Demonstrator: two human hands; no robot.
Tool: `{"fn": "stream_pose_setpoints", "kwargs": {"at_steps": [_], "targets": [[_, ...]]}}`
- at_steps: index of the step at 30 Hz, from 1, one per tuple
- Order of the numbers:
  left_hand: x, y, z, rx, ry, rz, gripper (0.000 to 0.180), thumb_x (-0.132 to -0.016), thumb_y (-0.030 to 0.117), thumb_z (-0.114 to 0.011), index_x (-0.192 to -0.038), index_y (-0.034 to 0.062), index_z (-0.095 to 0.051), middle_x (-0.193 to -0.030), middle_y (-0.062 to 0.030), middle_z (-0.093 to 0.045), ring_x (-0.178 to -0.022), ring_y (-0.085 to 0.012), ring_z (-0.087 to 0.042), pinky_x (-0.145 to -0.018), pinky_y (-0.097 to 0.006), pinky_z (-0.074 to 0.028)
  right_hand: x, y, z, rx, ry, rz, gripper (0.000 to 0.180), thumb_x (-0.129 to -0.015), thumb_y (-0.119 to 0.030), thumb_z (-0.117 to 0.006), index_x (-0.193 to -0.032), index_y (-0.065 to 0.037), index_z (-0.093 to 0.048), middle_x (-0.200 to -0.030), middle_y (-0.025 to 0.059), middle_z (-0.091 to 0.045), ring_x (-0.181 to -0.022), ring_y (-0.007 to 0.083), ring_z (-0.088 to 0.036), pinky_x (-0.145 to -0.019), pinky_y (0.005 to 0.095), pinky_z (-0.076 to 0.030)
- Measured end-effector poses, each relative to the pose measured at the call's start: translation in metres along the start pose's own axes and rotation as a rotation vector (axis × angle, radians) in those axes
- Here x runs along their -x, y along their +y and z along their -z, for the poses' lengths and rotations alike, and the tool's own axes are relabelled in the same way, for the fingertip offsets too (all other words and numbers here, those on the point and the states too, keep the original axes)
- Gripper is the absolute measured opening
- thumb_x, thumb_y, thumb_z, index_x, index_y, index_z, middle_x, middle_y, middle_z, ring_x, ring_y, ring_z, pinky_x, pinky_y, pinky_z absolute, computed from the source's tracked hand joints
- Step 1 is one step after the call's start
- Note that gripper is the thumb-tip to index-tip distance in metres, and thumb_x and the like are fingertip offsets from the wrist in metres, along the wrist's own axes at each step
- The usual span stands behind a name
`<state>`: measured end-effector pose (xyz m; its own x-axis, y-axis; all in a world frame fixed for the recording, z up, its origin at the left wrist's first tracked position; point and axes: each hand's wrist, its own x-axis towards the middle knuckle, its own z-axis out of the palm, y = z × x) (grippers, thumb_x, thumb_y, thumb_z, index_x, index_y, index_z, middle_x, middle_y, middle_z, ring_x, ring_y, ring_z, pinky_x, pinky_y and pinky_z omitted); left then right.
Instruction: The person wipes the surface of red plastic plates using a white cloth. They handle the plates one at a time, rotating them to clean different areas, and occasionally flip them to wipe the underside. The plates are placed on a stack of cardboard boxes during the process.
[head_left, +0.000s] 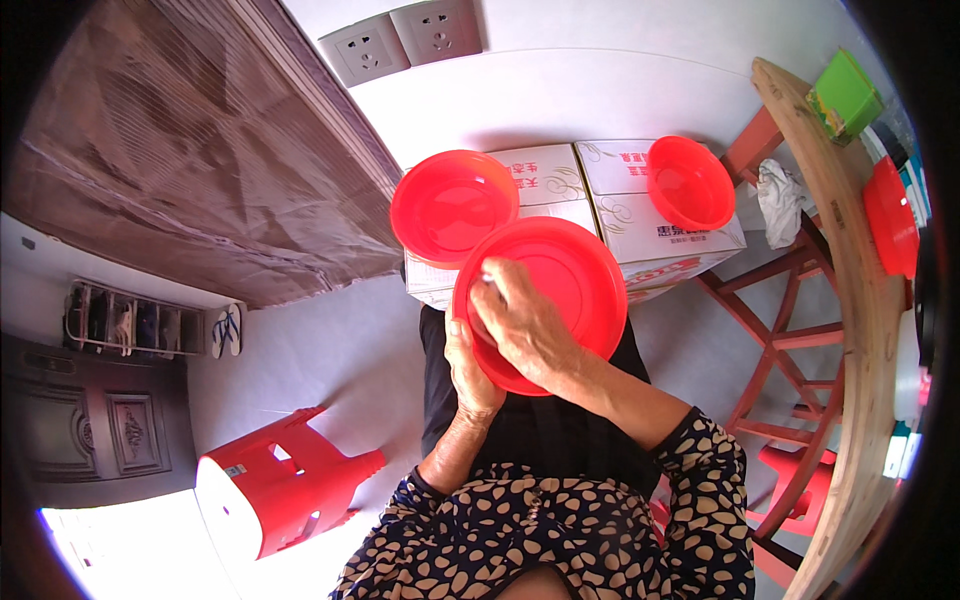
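A round red plastic basin (590,285) is held over my lap, tilted so that its inside faces me. My left hand (472,375) grips its lower left side, thumb at the rim. Inside the basin, my right hand (525,325) has its fingers bent and pressed near the left wall. Something small and pale shows at those fingertips, too small to name. Just beyond, a second red basin (455,205) stands on the left of two white printed cartons (555,165). A smaller red basin (697,185) rests on the right carton.
To the right runs a wooden tabletop (868,350) on reddish legs, with a white cloth (782,203), a green container (845,93) and another red basin (888,217). A red stool (300,480) lies on its side at left, with flip-flops (227,331) beyond it.
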<state>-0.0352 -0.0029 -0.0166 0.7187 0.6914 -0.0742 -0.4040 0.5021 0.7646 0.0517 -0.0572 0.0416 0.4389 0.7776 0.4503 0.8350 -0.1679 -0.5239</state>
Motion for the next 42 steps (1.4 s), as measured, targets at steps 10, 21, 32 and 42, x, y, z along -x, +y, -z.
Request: {"fn": "stream_pose_setpoints", "kwargs": {"at_steps": [10, 21, 32, 42], "targets": [[-0.007, 0.017, -0.001, -0.147, -0.024, -0.096, 0.049, -0.097, 0.038, -0.04, -0.132, 0.0044, -0.04, -0.123, -0.0141, -0.053, -0.112, -0.0251, -0.052, -0.098, -0.039, -0.04, 0.021, 0.002, 0.003, -0.26, -0.179, 0.074, 0.012, -0.078, -0.004, -0.063, -0.088, 0.003, -0.061, -0.107, 0.0166, -0.049, -0.099, 0.0345, -0.05, -0.082, 0.0409, -0.049], [-0.006, 0.02, -0.02, -0.193, -0.085, -0.155, 0.055, -0.096, 0.037, -0.04, -0.136, -0.0007, -0.037, -0.13, -0.0152, -0.049, -0.118, -0.0252, -0.049, -0.1, -0.039, -0.04, 0.044, 0.04, 0.065, 0.268, -0.529, 0.11, 0.008, -0.071, -0.012, -0.066, -0.072, -0.004, -0.065, -0.09, 0.0101, -0.051, -0.087, 0.0246, -0.053, -0.069, 0.0327, -0.051], [-0.007, 0.018, -0.014, -0.272, -0.023, -0.183, 0.056, -0.098, 0.043, -0.033, -0.136, 0.0021, -0.037, -0.132, -0.0135, -0.048, -0.121, -0.0252, -0.047, -0.102, -0.04, -0.039, 0.028, 0.034, 0.021, 0.158, 0.058, -0.04, 0.036, -0.075, -0.007, -0.068, -0.105, 0.006, -0.054, -0.114, 0.023, -0.046, -0.105, 0.0368, -0.051, -0.087, 0.0348, -0.049], [-0.004, 0.009, -0.004, -0.152, -0.016, -0.04, 0.053, -0.096, 0.039, -0.04, -0.134, 0.0027, -0.038, -0.129, -0.0136, -0.049, -0.12, -0.0257, -0.047, -0.102, -0.04, -0.038, 0.019, 0.016, 0.004, -0.12, -0.166, 0.146, 0.033, -0.078, -0.005, -0.058, -0.109, 0.005, -0.056, -0.125, 0.0175, -0.047, -0.117, 0.0347, -0.049, -0.099, 0.0408, -0.044]]}}
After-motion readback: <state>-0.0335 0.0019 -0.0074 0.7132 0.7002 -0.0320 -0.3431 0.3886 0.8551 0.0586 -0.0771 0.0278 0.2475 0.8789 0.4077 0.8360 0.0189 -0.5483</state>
